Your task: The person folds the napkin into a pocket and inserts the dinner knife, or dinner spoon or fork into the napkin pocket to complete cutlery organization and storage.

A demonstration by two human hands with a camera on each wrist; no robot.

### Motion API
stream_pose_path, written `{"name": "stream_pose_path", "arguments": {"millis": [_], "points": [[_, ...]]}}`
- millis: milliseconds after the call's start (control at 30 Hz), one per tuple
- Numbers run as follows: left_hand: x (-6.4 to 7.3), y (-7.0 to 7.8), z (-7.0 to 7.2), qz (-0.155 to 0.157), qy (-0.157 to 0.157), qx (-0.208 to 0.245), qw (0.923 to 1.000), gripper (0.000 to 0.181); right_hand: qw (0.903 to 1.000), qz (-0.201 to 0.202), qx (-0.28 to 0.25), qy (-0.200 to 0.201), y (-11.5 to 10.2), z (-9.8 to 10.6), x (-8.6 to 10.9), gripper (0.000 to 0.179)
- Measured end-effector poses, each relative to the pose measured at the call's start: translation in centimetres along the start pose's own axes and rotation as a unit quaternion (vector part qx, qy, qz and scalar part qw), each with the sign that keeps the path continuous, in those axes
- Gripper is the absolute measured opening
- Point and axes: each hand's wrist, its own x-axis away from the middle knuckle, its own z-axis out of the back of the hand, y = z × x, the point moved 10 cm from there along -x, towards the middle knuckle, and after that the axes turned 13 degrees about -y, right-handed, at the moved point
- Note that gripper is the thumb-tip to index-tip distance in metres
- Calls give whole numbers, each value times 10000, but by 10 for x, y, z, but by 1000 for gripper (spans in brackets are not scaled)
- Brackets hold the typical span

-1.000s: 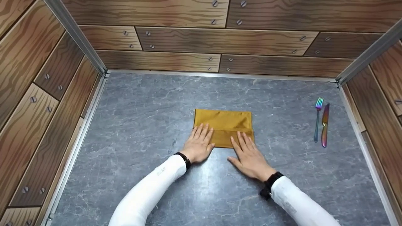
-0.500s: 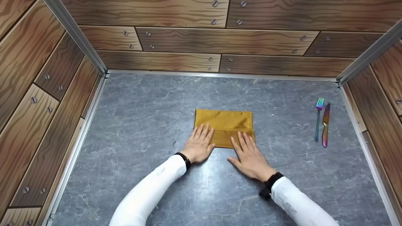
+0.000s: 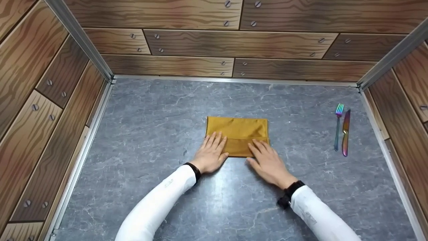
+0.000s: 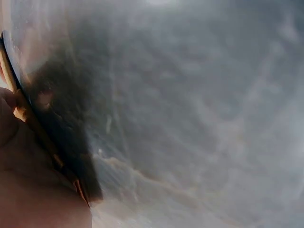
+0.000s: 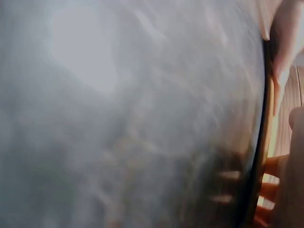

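A golden-yellow cloth napkin (image 3: 237,127), folded to a rectangle with a crosswise fold edge, lies flat in the middle of the head view. My left hand (image 3: 210,154) rests on its near left part, fingers straight and slightly spread, thumb at the near edge. On the near right part, my right hand (image 3: 269,164) touches the cloth with fingers lightly bent and its thumb beside the near edge. That hand covers the near right corner. In the right wrist view, the napkin (image 5: 269,118) shows as a thin strip by the fingers (image 5: 270,190).
To the right, a rainbow-coloured fork (image 3: 338,117) and a matching knife (image 3: 346,132) lie side by side on the grey marbled surface (image 3: 160,110). Wood-patterned walls (image 3: 200,42) with metal edging stand at the back and both sides.
My right hand has shifted slightly, its fingers bending more and its thumb moving up toward the napkin's near edge. The left hand and the napkin stay in place.
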Motion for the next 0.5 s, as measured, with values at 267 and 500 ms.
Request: {"name": "stream_pose_path", "arguments": {"millis": [267, 500], "points": [[13, -6, 38, -466, 770, 1529, 9841, 50, 9909, -64, -1210, 593, 22, 37, -16, 33], [18, -38, 73, -133, 1887, 2945, 9368, 47, 9666, -510, -2391, 766, 49, 57, -29, 24]]}}
